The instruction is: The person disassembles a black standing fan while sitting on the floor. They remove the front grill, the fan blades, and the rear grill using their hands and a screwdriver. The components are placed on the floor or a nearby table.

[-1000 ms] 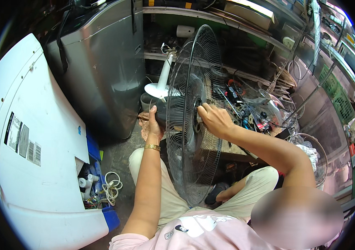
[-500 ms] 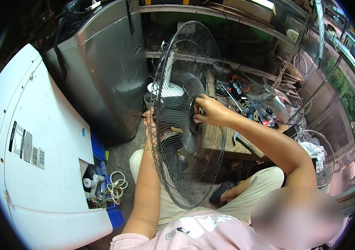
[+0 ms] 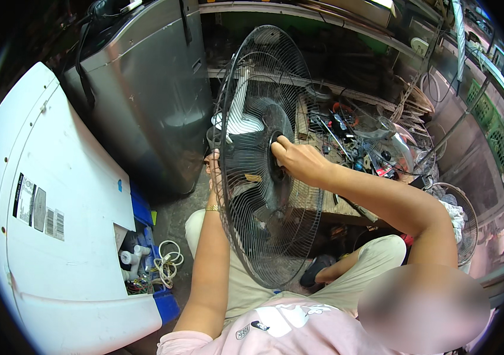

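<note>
A large black fan (image 3: 252, 248) with a round wire guard stands upright in front of me, seen nearly edge-on. Its dark blades show through the wires. My right hand (image 3: 299, 160) is closed at the hub in the middle of the guard, fingertips pinched inside the dark centre ring (image 3: 276, 171). What they pinch is hidden. On the guard's left side, my left hand (image 3: 212, 168) has its fingers curled at the back of the fan, partly covered by wires. A gold-coloured band circles the left wrist.
A white appliance panel (image 3: 68, 195) with exposed wiring fills the left. Behind it stands a metallic grey cabinet (image 3: 151, 100). A wooden bench (image 3: 343, 207) holds tools and loose parts. At the right, a smaller fan guard (image 3: 467, 228) holds a white cloth (image 3: 456, 216).
The fan has shifted slightly up. My right hand has turned at the hub, with its fingers deeper in the centre ring. My left hand stays behind the guard.
</note>
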Tool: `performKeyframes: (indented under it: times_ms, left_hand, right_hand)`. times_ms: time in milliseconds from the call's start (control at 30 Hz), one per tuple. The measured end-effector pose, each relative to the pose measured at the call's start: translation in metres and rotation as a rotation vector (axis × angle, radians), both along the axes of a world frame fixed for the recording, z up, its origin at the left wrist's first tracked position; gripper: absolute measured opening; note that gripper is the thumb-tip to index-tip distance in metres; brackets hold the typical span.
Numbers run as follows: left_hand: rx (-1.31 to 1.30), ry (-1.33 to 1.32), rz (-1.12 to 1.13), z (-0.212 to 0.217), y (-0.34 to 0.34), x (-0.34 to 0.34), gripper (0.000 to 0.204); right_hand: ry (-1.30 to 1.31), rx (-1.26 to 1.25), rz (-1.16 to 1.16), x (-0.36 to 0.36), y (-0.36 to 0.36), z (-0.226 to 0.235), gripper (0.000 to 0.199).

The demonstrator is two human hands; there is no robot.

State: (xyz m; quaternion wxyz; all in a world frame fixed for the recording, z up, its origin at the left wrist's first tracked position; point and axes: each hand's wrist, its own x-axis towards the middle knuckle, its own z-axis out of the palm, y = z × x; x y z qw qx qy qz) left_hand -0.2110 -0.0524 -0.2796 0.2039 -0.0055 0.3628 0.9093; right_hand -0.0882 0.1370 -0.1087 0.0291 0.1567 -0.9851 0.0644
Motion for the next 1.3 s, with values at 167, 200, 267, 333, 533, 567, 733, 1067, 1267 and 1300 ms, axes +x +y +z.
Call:
performKeyframes:
  times_ms: [167,200,267,333,533,567,733,1067,1267,1300]
  left_hand:
    - [0.008,0.016,-0.015,-0.004,0.001,-0.001,0.043]
    - [0.007,0.016,-0.010,-0.004,-0.001,-0.001,0.043]
    - [-0.001,0.008,-0.009,-0.006,-0.004,0.003,0.043]
    - [-0.009,0.006,-0.017,-0.006,-0.007,0.006,0.043]
    - [-0.046,0.000,-0.018,-0.002,-0.020,0.017,0.043]
    - [-0.051,0.004,-0.020,-0.002,-0.020,0.017,0.043]
    - [-0.053,0.005,-0.028,-0.004,-0.021,0.021,0.043]
    - [-0.058,0.027,-0.046,-0.004,-0.020,0.022,0.044]
    - [-0.063,0.052,-0.042,0.001,-0.020,0.022,0.044]
    - [-0.066,0.055,-0.040,0.001,-0.020,0.022,0.044]
  right_hand:
    - [-0.767,-0.589,-0.391,-0.034,0.041,0.033,0.047]
    - [-1.029,-0.725,-0.402,-0.040,0.047,0.035,0.050]
    - [-1.011,-0.801,-0.414,-0.040,0.043,0.024,0.049]
    - [-0.880,-0.895,-0.453,-0.033,0.038,0.015,0.048]
    - [-0.014,-0.240,0.092,-0.002,0.015,0.000,0.041]
    - [0.142,-0.006,0.245,0.006,0.013,-0.007,0.039]
    - [0.022,-0.274,-0.196,0.003,0.023,0.005,0.047]
    - [-1.139,-1.171,-0.476,-0.029,0.050,0.008,0.049]
    - [-1.076,-1.136,-0.548,-0.035,0.046,0.003,0.043]
    - [-1.051,-1.093,-0.519,-0.033,0.043,0.006,0.044]
